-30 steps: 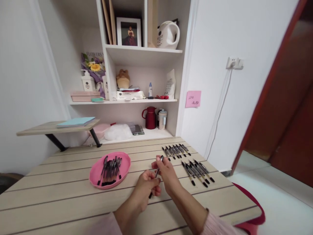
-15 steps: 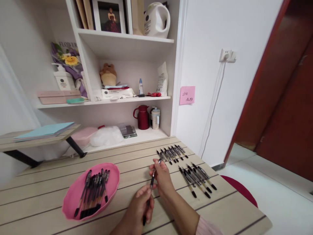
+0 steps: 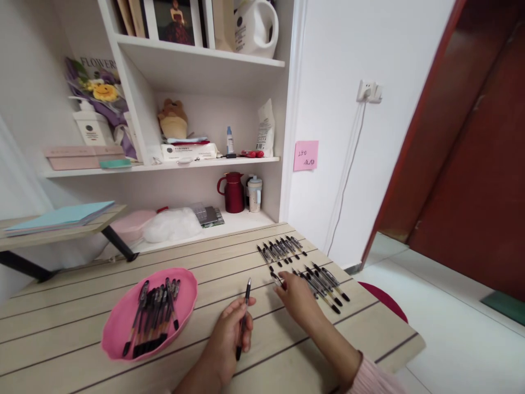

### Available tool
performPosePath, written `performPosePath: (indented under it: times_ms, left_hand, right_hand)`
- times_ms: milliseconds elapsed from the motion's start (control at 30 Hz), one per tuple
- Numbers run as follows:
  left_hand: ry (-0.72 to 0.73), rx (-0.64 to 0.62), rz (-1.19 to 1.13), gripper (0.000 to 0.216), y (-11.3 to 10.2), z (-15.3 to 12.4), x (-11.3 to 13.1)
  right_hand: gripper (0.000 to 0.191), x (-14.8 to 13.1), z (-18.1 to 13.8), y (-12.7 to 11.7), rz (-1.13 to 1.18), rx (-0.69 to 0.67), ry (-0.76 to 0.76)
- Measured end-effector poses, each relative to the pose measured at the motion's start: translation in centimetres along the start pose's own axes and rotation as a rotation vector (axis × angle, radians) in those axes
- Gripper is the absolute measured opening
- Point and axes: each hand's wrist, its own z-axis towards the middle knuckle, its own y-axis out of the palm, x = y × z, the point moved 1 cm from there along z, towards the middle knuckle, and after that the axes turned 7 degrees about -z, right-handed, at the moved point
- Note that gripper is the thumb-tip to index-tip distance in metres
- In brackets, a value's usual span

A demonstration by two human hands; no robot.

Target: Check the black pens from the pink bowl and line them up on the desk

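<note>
My left hand (image 3: 225, 342) is closed round a black pen (image 3: 246, 298), its uncapped end pointing up and away over the wooden table (image 3: 82, 339). My right hand (image 3: 298, 298) reaches to the right and pinches a small dark pen cap (image 3: 278, 279) low against the tabletop. Just past its fingertips lies a row of several pens (image 3: 326, 283), and a row of several short caps (image 3: 279, 248) lies farther back. At the left, a pink tray (image 3: 186, 284) holds several more black pens (image 3: 153, 317).
White shelves (image 3: 197, 57) at the back carry a red jug (image 3: 233, 192), bottles, a framed picture and a white jug. A small raised desk (image 3: 57, 232) with blue paper stands at the left. The table's right edge drops to a white floor; a red door is at the right.
My right hand pulled the cap off the pen and moved right and down to the rows on the table. My left hand kept the pen. The view shifted right and down.
</note>
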Motion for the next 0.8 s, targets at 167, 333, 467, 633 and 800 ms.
performPosePath:
  times_ms: [167, 333, 467, 633, 800]
  left_hand:
    - [0.015, -0.033, 0.050, 0.030, 0.0, 0.2, -0.2]
    - [0.006, -0.038, 0.070, 0.030, -0.3, 0.3, -0.2]
    - [0.004, -0.035, 0.067, 0.031, -0.3, 0.1, -0.2]
    - [0.011, -0.052, 0.077, 0.030, -0.2, 0.3, -0.3]
    - [0.000, -0.073, 0.087, 0.029, -0.3, 0.5, -0.4]
  right_hand:
    - [0.010, 3.4, -1.7, -1.1, -0.558, 0.003, 0.020]
    - [0.015, 3.3, -2.1, -0.8, -0.643, 0.028, 0.028]
    - [0.015, 3.7, -2.8, -1.3, -0.633, 0.105, 0.010]
    - [0.016, 5.5, -3.7, -2.2, -0.643, 0.185, -0.007]
    - [0.020, 5.9, -3.9, -2.6, -0.672, 0.134, 0.035]
